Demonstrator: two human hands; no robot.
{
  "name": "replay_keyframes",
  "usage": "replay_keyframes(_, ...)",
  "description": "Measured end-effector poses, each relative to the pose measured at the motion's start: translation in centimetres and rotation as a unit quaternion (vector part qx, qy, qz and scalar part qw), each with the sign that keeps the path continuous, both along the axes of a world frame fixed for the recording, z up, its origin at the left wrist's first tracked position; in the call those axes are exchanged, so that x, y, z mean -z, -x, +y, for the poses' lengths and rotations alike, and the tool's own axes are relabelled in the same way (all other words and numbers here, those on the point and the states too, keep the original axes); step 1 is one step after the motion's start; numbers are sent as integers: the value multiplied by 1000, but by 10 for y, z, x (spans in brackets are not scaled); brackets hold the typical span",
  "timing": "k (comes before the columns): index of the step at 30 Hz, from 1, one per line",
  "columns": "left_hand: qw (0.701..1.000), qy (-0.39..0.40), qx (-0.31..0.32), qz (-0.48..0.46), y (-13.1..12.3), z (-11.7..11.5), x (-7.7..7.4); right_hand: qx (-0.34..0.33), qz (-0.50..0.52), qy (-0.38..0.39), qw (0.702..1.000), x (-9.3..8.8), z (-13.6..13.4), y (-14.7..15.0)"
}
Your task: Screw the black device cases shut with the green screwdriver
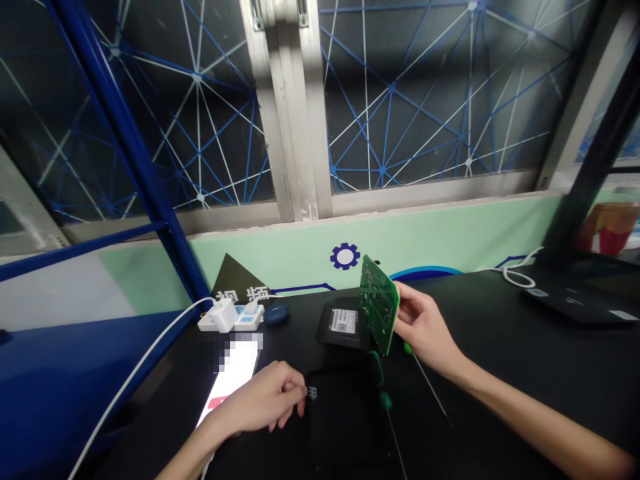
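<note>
My right hand point(423, 327) grips a green circuit board point(379, 303) by its right edge and holds it tilted, nearly upright, above the table. My left hand point(280, 397) is curled closed, low over the table; its fingertips are turned away, so I cannot tell if anything is in them. Just right of those fingers, a small cluster of screws point(313, 393) lies at the edge of a flat black panel point(345, 420). Behind the board sits a black casing point(344, 323) with a white label. Two screwdrivers with green handles lie nearby, one point(385, 400) beside the panel, another point(409, 347) under my right hand.
A lit phone point(233, 373) lies partly behind my left forearm. Behind it are a white power strip point(243, 318) with a plugged-in charger and cable, and a dark blue oval object point(276, 315). A black flat device point(575, 307) rests far right. The wall borders the table's back.
</note>
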State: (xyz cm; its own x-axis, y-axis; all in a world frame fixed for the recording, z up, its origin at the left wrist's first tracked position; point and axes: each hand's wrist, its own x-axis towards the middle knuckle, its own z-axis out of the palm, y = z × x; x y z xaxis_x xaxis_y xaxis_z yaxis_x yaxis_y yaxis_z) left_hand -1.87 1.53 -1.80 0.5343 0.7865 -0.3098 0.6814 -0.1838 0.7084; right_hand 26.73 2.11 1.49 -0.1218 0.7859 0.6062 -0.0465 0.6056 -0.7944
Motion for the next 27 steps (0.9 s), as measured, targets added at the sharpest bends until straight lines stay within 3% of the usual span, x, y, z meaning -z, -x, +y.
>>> replay_keyframes(7,1000,-3,1,-8,0,2,2,-42,-51,-24,998,3,-4,5)
replay_keyframes(13,999,29,-10,-25,1,3,7,-34,-169,-82,982,3,-11,9)
replay_keyframes(18,998,39,-24,-31,3,5,15,-58,-263,-117,956,10,-19,16)
replay_keyframes(27,1000,24,-20,-2,-2,2,1,-97,-457,-95,879,21,-27,23)
